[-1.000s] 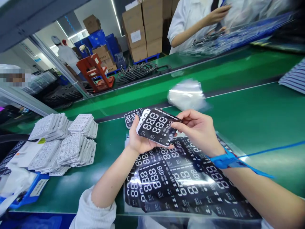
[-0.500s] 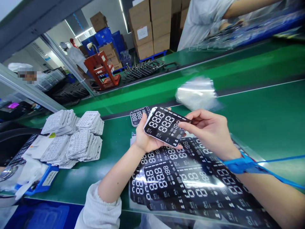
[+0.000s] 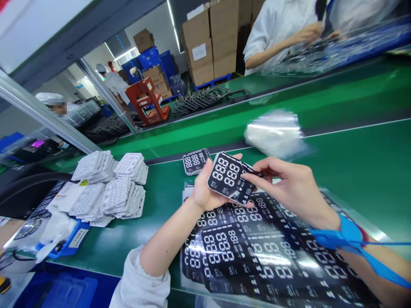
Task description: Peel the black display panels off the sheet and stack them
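My left hand (image 3: 205, 192) cradles a white panel from below, thumb along its left edge. Over that panel lies a black display film (image 3: 228, 177) printed with white digits, hiding most of it. At the film's right edge, my right hand (image 3: 285, 184) pinches with thumb and fingertips; a blue wrist strap (image 3: 337, 233) is around that wrist. Just behind my left hand, another black-faced panel (image 3: 194, 161) rests on the green surface. Under and in front of both hands spread glossy sheets of black display films (image 3: 237, 256).
Stacks of white panels (image 3: 117, 194) stand to the left, beside a blue bin (image 3: 72, 239). A clear plastic bag (image 3: 272, 130) lies beyond my right hand. Behind the green bench are black frames (image 3: 202, 99), a red-orange stand (image 3: 147, 102), and a co-worker's arm (image 3: 282, 49).
The black film, earlier skewed off the white panel with a white corner showing, now sits nearly flush on it. The view has shifted, moving everything slightly right.
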Available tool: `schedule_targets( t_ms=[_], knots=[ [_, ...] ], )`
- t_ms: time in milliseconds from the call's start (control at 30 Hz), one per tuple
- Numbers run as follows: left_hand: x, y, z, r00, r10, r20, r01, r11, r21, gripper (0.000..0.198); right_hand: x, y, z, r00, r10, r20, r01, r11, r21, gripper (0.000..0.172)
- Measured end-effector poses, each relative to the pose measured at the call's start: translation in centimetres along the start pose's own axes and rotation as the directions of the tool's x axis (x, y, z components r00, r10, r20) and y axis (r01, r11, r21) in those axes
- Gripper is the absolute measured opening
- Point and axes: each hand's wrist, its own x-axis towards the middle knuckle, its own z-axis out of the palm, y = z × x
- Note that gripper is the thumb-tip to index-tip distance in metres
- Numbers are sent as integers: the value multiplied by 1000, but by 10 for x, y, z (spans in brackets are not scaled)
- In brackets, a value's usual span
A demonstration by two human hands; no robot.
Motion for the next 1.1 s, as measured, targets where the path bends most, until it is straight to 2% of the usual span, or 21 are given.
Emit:
schedule_targets(
  t_ms=[67,133,200,267,333,467,533,667,733,833,900,967,1033,1100],
  knots=[
    [1,-3,2,999,-15,-52,15,1000,15,60,1,2,-1,997,-81,-6,79,980,-180,41],
    [2,-8,6,993,-35,-110,39,999,34,55,1,1,0,989,-148,-26,137,958,-250,45],
    [4,-15,11,982,5,-189,10,997,78,51,-1,-4,2,970,-238,52,244,951,-189,43],
    [5,-24,16,961,101,-257,-65,987,145,50,-4,-11,6,919,-348,188,366,928,-74,36],
    [5,-32,18,942,184,-279,-119,965,235,52,-8,-18,9,871,-413,265,431,903,-8,32],
    [5,-38,15,928,274,-252,-152,897,416,55,-9,-19,12,863,-414,288,428,904,18,37],
    [5,-38,12,944,234,-233,-123,903,412,63,-7,-15,13,864,-398,309,407,912,37,42],
    [7,-36,8,977,72,-203,0,943,333,84,-7,-11,14,893,-279,352,268,960,81,44],
    [8,-34,6,978,24,-208,40,954,297,84,-7,-14,14,900,-203,386,171,978,116,43],
    [9,-26,1,973,-22,-229,75,972,224,74,-5,-18,13,903,-112,415,57,988,142,37],
    [7,-14,0,973,-20,-229,56,987,153,64,-1,-13,12,945,-1,328,-43,991,128,33],
    [2,3,0,975,35,-221,-20,997,70,57,6,-1,10,974,164,155,-192,963,187,30],
    [-4,22,-3,964,131,-232,-131,991,14,55,13,11,7,941,338,-11,-306,865,397,28],
    [-7,39,-11,919,255,-300,-248,967,60,55,20,19,2,882,463,-87,-306,704,641,24]
  ],
)
